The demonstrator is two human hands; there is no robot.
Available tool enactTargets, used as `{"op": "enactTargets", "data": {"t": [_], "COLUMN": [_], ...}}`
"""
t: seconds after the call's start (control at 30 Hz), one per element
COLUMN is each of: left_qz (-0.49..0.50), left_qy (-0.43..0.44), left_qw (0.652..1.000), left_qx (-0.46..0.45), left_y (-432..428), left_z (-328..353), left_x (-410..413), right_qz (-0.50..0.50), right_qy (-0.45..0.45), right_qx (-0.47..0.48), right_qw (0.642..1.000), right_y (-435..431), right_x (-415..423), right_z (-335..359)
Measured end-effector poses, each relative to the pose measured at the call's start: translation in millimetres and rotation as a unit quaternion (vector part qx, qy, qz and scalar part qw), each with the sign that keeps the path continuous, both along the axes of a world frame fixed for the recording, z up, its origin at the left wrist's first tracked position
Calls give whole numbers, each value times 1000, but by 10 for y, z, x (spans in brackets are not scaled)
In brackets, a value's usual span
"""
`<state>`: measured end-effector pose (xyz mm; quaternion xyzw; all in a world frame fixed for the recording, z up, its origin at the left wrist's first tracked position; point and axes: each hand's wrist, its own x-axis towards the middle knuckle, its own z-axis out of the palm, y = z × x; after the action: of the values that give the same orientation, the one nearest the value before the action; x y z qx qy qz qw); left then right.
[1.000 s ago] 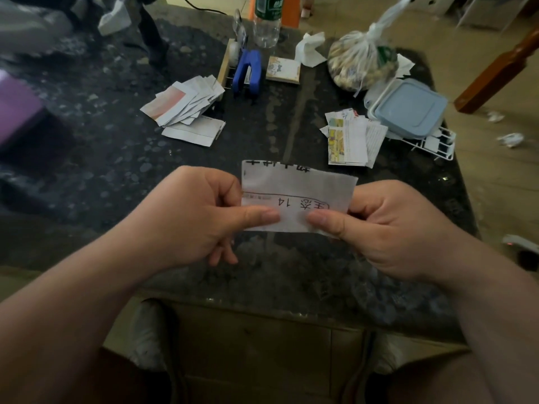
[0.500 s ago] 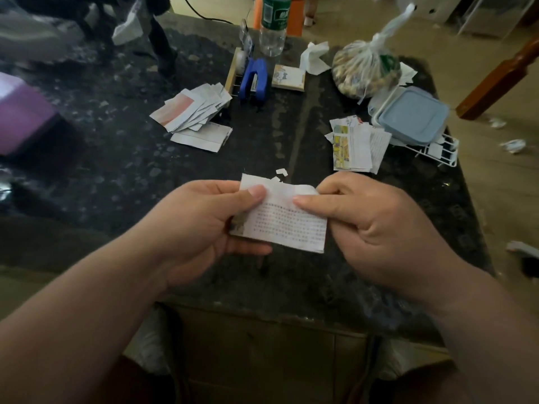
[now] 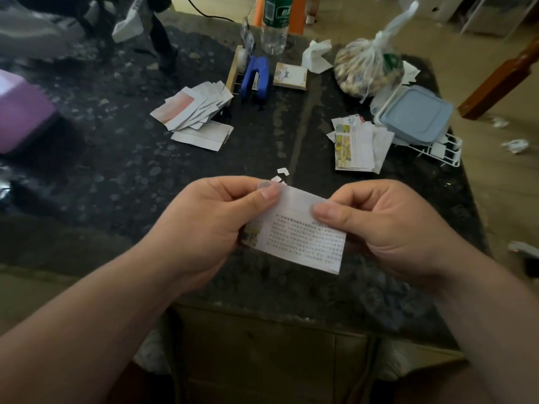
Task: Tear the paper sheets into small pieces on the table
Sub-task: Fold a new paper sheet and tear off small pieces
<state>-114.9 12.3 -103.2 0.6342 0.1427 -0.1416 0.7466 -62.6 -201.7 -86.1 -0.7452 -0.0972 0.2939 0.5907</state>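
A printed paper piece (image 3: 303, 237) with rows of small text is held over the near part of the dark stone table (image 3: 122, 170). My left hand (image 3: 210, 225) pinches its top left corner between thumb and fingers. My right hand (image 3: 388, 228) pinches its top right edge, thumb on the front. A few tiny white scraps (image 3: 281, 173) lie on the table just beyond my left thumb. One pile of torn pieces (image 3: 195, 112) lies at the far left centre, another pile (image 3: 358, 144) at the right.
Along the far edge stand a blue stapler (image 3: 256, 77), a water bottle (image 3: 275, 24), a small card pack (image 3: 290, 75), crumpled tissue (image 3: 316, 55) and a tied plastic bag (image 3: 367, 68). A blue-lidded box (image 3: 417, 118) sits on a white rack at right. A purple object (image 3: 20, 112) lies left.
The paper was turned over and lowered, its text side now facing me. Both hands shifted their pinch to the top edge. Small scraps appeared on the table beyond it.
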Motion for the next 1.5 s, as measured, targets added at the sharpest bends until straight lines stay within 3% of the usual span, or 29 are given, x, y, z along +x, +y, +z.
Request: {"op": "enactTargets", "data": {"t": [0.13,0.5,0.8,0.9,1.0,1.1,1.3,1.37,1.43,1.5], "left_qz": [55,118,81,169,244,209,143,139,145,154], "left_qy": [-40,-34,-80,-81,-88,-98,-121,-114,-101,-98], "left_qw": [997,992,970,959,958,970,968,965,961,957], "left_qx": [35,-3,216,212,119,79,166,193,212,225], "left_y": [-10,-68,-124,71,274,266,185,151,130,117], "left_z": [11,56,156,173,222,221,180,195,217,216], "left_x": [-17,14,23,118,208,229,159,130,115,119], "right_qz": [-9,-54,-60,-187,-304,-334,-429,-395,-265,-111], "right_qy": [-52,29,-46,-17,6,12,56,16,-83,-111], "right_qx": [6,70,-33,15,38,8,-8,-150,-385,-508], "right_qw": [999,996,997,982,952,942,901,906,880,847], "right_y": [0,-10,-143,-322,-437,-321,-147,-189,-200,-170], "right_x": [-19,19,50,188,348,472,780,775,647,462], "right_z": [70,67,119,131,73,-111,-366,-363,-289,-241]}}
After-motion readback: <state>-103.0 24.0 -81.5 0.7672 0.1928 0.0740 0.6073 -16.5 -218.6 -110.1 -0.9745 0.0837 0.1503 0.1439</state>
